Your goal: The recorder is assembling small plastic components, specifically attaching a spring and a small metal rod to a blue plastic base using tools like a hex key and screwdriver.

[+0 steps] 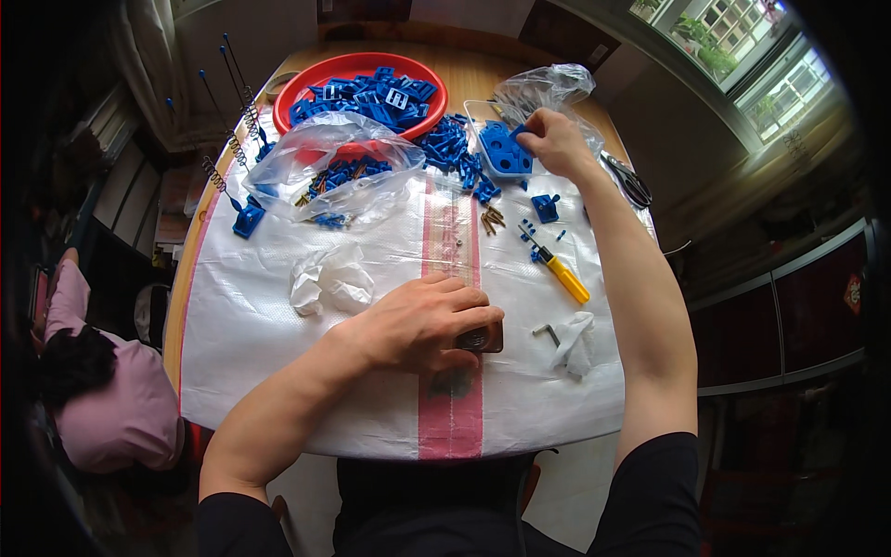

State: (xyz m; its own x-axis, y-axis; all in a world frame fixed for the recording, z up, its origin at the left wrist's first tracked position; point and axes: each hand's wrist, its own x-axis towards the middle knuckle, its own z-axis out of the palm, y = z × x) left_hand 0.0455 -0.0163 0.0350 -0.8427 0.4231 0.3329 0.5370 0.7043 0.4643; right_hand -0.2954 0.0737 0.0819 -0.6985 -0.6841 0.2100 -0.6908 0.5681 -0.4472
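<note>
My left hand (432,320) is curled over a small dark brown block (490,338) on the red-striped part of the white woven sheet (269,371). Its fingers grip the block and hide much of it. Farther off, my right hand (560,147) has its fingertips pinched at the right edge of blue plastic pieces with round dark holes (501,153), which lie in a clear container. What exactly sits between those fingertips is partly hidden. A blue clip-like part (546,208) and a yellow-handled screwdriver (564,278) lie nearer me, below the right forearm.
A red basin (436,79) holds many blue plastic parts. Loose blue parts (447,144), a clear bag (343,172), brass-coloured screws (492,218), crumpled tissue (331,281), a hex key (548,332) and scissors (627,181) lie around. A person in pink (116,399) is at the left.
</note>
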